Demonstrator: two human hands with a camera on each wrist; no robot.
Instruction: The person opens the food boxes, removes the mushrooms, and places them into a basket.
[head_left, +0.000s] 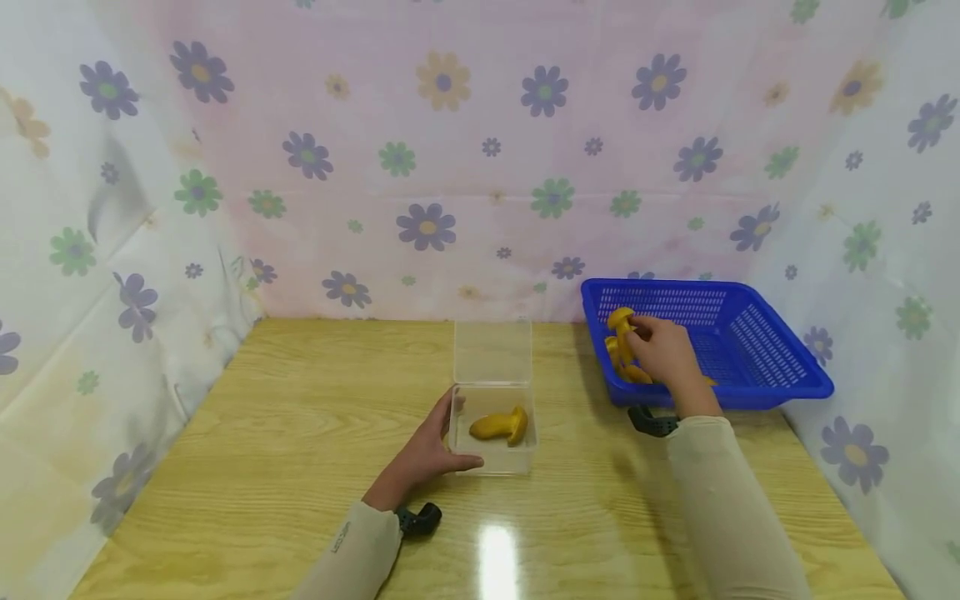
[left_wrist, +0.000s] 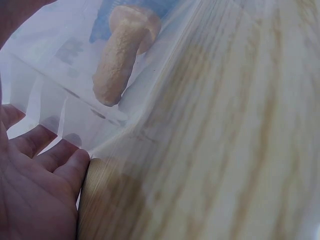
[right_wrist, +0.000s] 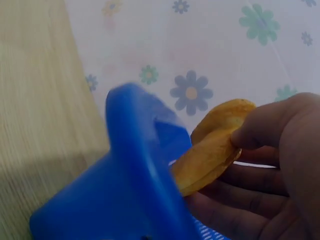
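A yellow-brown mushroom [head_left: 625, 333] is pinched between the thumb and fingers of my right hand [head_left: 663, 354], over the left end of a blue basket [head_left: 780, 392]. The right wrist view shows the same mushroom [right_wrist: 212, 147] just above the basket's rim [right_wrist: 132, 150]. Several more mushrooms [head_left: 637, 375] lie in the basket below that hand. My left hand [head_left: 431, 450] grips the left side of a clear plastic box [head_left: 495, 462], thumb at the front and fingers along the side. Inside the box lies one mushroom [head_left: 495, 427]; its lid [head_left: 492, 352] is swung back.
The box and basket stand on a wood-grain table [head_left: 322, 400]. Flower-printed cloth [head_left: 480, 167] hangs behind and on both sides. Black wrist straps with cameras [head_left: 420, 521] sit on both wrists. A bright reflection lies on the table in front of the box.
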